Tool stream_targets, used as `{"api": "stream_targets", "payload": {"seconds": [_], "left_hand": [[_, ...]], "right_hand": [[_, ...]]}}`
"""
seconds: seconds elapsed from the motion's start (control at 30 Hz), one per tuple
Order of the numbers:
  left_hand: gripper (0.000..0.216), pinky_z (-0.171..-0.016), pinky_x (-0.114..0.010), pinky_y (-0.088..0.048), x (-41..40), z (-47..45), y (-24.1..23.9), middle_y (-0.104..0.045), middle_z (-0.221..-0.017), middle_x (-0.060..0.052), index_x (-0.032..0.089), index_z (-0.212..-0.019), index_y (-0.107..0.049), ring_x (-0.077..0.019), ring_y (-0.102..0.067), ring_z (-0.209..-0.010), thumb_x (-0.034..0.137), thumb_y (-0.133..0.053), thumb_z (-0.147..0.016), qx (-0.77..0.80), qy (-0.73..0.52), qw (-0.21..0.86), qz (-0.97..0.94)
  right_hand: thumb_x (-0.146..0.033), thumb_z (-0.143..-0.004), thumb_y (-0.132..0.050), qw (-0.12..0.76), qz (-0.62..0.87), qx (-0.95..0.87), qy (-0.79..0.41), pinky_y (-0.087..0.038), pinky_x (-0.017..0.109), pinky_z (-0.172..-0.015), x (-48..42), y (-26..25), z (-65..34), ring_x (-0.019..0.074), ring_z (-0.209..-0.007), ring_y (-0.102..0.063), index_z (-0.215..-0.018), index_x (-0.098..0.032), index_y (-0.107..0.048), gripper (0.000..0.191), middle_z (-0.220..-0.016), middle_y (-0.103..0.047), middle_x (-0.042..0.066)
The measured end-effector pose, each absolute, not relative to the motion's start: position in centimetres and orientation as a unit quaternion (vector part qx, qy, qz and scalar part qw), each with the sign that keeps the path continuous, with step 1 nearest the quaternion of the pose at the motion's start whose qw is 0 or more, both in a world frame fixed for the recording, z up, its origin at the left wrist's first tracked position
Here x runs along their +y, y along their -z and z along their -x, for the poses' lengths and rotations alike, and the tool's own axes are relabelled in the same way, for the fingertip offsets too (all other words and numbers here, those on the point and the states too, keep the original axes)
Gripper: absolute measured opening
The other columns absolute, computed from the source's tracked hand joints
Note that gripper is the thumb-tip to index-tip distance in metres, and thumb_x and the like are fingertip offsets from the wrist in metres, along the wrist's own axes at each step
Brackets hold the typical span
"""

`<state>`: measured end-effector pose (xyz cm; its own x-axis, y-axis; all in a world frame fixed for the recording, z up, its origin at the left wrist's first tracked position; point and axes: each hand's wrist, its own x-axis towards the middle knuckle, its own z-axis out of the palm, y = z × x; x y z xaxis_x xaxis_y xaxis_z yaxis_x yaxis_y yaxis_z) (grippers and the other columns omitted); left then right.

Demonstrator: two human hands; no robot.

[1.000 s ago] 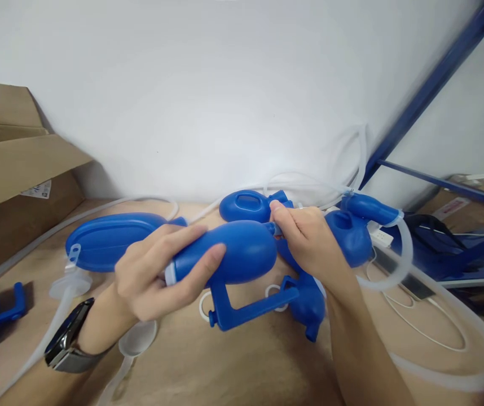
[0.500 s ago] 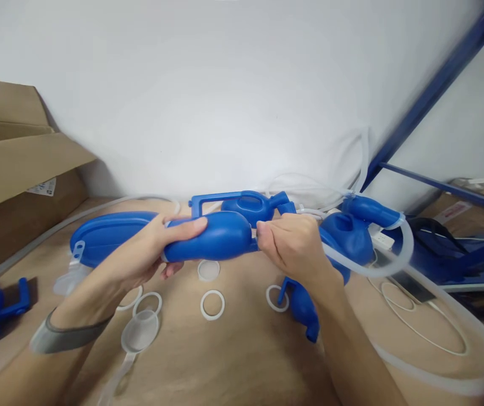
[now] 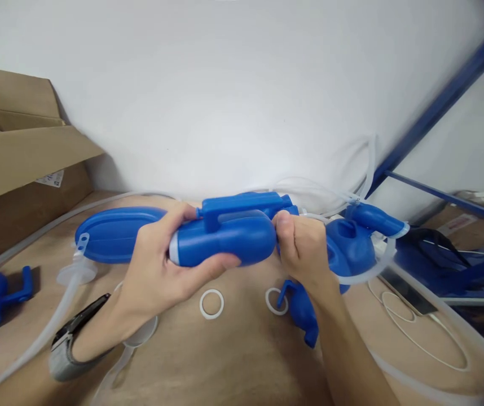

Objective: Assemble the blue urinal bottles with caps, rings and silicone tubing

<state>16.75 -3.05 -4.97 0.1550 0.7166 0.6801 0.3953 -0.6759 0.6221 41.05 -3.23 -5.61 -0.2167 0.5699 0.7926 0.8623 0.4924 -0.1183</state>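
Note:
A blue plastic bottle [image 3: 246, 242] with a long side handle [image 3: 242, 202] lies level across the middle, above the table. My left hand [image 3: 153, 270] is wrapped round its left end, thumb along the near side. A whitish rim [image 3: 174, 248] shows at that end. My right hand [image 3: 303, 242] is closed in a fist at the bottle's right end, hiding the narrow part there. Behind my left hand lies a flat blue oval piece [image 3: 119, 234], with a translucent cap [image 3: 77, 274] and tube in front of it. White rings [image 3: 211, 304] lie below the bottle.
A small blue spouted piece [image 3: 303, 310] lies near my right forearm. Blue bottles [image 3: 352, 245] with a clear hose stand at the right, near a phone [image 3: 409, 293] and cable. An open cardboard box [image 3: 34, 169] stands left; a blue metal frame [image 3: 440, 107] rises right.
The bottle has turned about its length, bringing the handle up and nearer to me. My left hand has rolled over, with its thumb now on the near side. My right fist stays at the right end.

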Motion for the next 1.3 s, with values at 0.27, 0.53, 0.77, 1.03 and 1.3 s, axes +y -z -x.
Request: {"api": "stream_targets", "payload": {"seconds": [0.27, 0.53, 0.77, 1.03, 1.3], "left_hand": [[0.030, -0.064, -0.029, -0.061, -1.6, -16.3, 7.6, -0.078, -0.112, -0.008, 0.026, -0.118, -0.073, -0.0214, -0.073, -0.085, 0.030, -0.081, -0.089, 0.099, -0.507, -0.221, -0.827], [0.027, -0.063, -0.028, -0.062, -1.0, -15.3, 6.1, -0.078, -0.115, -0.008, 0.030, -0.119, -0.073, -0.0205, -0.075, -0.085, 0.029, -0.077, -0.092, 0.062, -0.453, -0.216, -0.863], [0.041, -0.079, -0.035, -0.063, -0.3, -13.4, 3.8, -0.080, -0.099, -0.004, 0.025, -0.111, -0.072, -0.0231, -0.077, -0.086, 0.052, -0.085, -0.083, 0.226, -0.526, -0.017, -0.820], [0.055, -0.053, -0.026, -0.052, -1.3, -14.6, 3.3, -0.071, -0.080, 0.001, 0.022, -0.107, -0.067, -0.0189, -0.070, -0.060, 0.060, -0.088, -0.073, 0.466, -0.496, 0.344, -0.647], [0.059, -0.048, -0.022, -0.053, -0.3, -15.5, 3.9, -0.073, -0.073, -0.004, 0.017, -0.103, -0.067, -0.0137, -0.063, -0.049, 0.064, -0.087, -0.074, 0.425, -0.323, 0.626, -0.568]], "right_hand": [[-0.043, -0.112, -0.029, 0.374, 0.536, -0.750, -0.102, -0.032, 0.031, -0.057, -2.8, 5.0, -41.0, 0.0131, -0.051, -0.043, -0.061, -0.024, -0.035, 0.055, -0.054, -0.041, -0.003], [-0.054, -0.111, -0.033, 0.266, 0.517, -0.771, -0.260, -0.041, 0.030, -0.063, -2.9, 3.7, -41.3, 0.0151, -0.063, -0.047, -0.065, -0.022, -0.041, 0.056, -0.065, -0.049, -0.001], [-0.036, -0.110, -0.046, 0.308, 0.465, -0.825, -0.086, -0.053, 0.041, -0.103, -4.9, 2.3, -43.1, 0.0245, -0.118, -0.065, -0.120, -0.026, -0.071, 0.029, -0.126, -0.069, 0.009], [-0.030, -0.101, -0.059, 0.259, 0.510, -0.805, 0.158, -0.053, 0.035, -0.074, -4.7, 4.6, -40.0, 0.0275, -0.104, -0.074, -0.127, -0.022, -0.071, 0.030, -0.124, -0.077, 0.011], [-0.032, -0.106, -0.050, 0.210, 0.561, -0.730, 0.329, -0.015, 0.034, -0.055, -3.2, 6.1, -39.6, 0.0180, -0.051, -0.055, -0.064, -0.020, -0.066, 0.046, -0.056, -0.067, 0.006]]}}
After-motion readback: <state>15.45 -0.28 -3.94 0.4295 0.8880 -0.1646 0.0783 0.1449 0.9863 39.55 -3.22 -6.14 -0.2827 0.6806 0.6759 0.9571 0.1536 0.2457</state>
